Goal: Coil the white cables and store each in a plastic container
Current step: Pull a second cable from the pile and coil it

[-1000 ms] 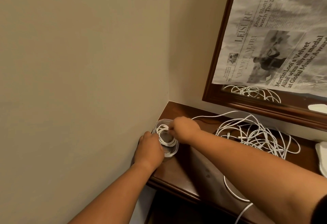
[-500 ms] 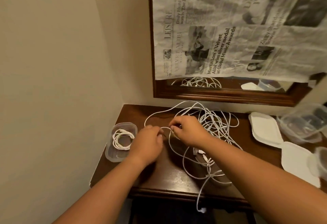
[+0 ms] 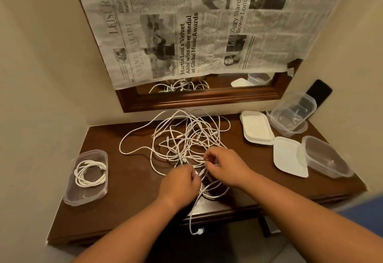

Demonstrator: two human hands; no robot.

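Note:
A tangle of white cables [image 3: 186, 136] lies in the middle of the dark wooden table [image 3: 132, 181]. My left hand [image 3: 180, 186] pinches a strand at the tangle's near edge. My right hand [image 3: 226, 165] pinches another strand just to its right. One cable end with a plug [image 3: 199, 231] hangs over the table's front edge. At the left, a clear plastic container [image 3: 87, 196] holds a coiled white cable [image 3: 90, 172].
Two white lids [image 3: 258, 126] [image 3: 290, 157] and two clear open containers [image 3: 290, 115] [image 3: 327, 157] sit at the right. A mirror frame [image 3: 199, 97] covered with newspaper [image 3: 186, 26] hangs behind. A black phone [image 3: 319, 92] leans on the right wall. Walls close both sides.
Both hands left the left container, where the coiled cable now lies, and moved right to the tangle. The view swung right, showing the lids and open containers.

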